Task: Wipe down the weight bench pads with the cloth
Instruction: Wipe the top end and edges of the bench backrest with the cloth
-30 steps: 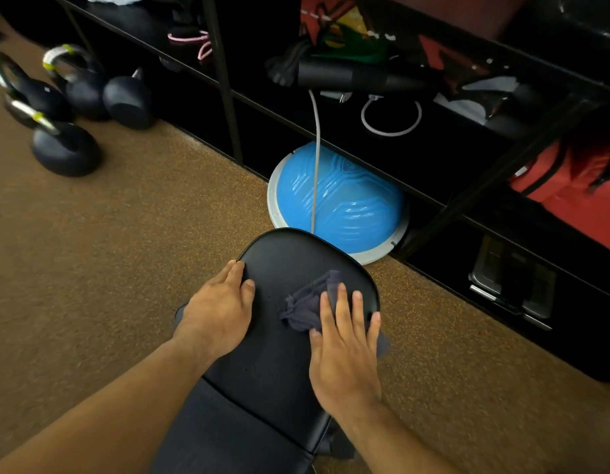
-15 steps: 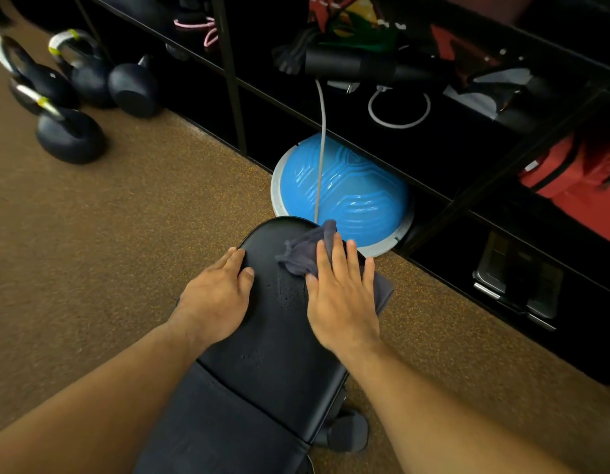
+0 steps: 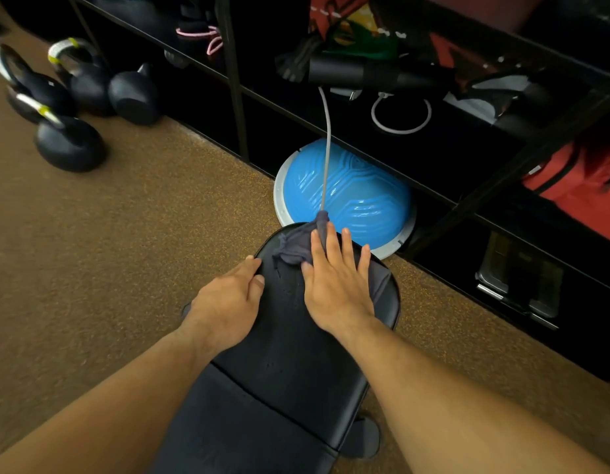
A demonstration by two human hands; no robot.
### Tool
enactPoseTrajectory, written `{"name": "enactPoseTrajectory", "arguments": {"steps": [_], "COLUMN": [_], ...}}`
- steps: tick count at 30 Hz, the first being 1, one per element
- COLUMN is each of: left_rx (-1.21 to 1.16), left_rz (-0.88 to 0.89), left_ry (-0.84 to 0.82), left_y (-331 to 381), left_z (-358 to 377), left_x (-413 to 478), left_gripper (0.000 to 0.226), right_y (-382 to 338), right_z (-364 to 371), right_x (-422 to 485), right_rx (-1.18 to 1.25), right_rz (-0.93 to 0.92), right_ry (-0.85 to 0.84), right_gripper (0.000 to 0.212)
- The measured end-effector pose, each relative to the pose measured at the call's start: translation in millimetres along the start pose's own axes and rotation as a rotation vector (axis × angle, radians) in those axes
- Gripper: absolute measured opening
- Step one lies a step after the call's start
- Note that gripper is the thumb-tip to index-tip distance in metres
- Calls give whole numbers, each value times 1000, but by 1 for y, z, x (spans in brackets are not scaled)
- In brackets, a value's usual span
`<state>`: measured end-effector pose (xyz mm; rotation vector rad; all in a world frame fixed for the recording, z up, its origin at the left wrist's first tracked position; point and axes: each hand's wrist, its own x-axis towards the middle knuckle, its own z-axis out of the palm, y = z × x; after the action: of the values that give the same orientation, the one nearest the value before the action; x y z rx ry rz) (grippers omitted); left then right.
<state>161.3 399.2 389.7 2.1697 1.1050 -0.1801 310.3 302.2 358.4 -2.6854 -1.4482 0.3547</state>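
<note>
Nearest me, between both forearms, lies the lower black vinyl bench pad (image 3: 249, 436). Across a narrow seam, the longer black vinyl pad with the rounded end (image 3: 286, 357) runs away from me, its long axis pointing up and slightly right toward the shelving. My left hand (image 3: 228, 302) rests flat on that longer pad's left edge, fingers straight, gripping nothing; I read it as a brace. My right hand (image 3: 338, 285) is just beside it, also flat with fingers spread, pressing down on the crumpled dark grey-blue cloth (image 3: 293, 248). The cloth sits at the pad's far rounded tip: a bunch pokes out ahead and left of the fingertips, and a flatter part spreads under the palm to the right edge. With almost no pad left ahead of it, I judge the next stroke must come back toward me along the long axis. Beyond the tip, on the speckled brown floor (image 3: 125, 234), a glossy blue balance dome (image 3: 365, 196) sits under the black shelving rack (image 3: 433, 159), with a grey cord (image 3: 327, 138) hanging across it. Black kettlebells (image 3: 69, 142) stand well off to the left.
</note>
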Motion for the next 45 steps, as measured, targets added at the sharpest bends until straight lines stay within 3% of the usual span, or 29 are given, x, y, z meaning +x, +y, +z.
{"name": "enactPoseTrajectory", "arguments": {"steps": [11,23,31,40,45], "left_rx": [53,112,87,56,-7], "left_rz": [45,38,64,83,76], "left_ry": [-16,10,-1,12,1], "left_y": [-3,-5,-8,-16,-16], "left_z": [-1,-1,-1,2,-4], "left_x": [-1,1,-1,3,4], "left_gripper": [50,50,49,51,51], "right_y": [1,-17,-12,-26,-23], "right_z": [25,2,32,1,1], "right_x": [-80,11,-81,18,19], "right_rx": [-51,-41,-58,-47,-59], "right_rz": [-46,-10,-20,-46,-82], "right_ry": [-69,-22,-63,-28,-11], "right_gripper": [58,58,59,58,57]}}
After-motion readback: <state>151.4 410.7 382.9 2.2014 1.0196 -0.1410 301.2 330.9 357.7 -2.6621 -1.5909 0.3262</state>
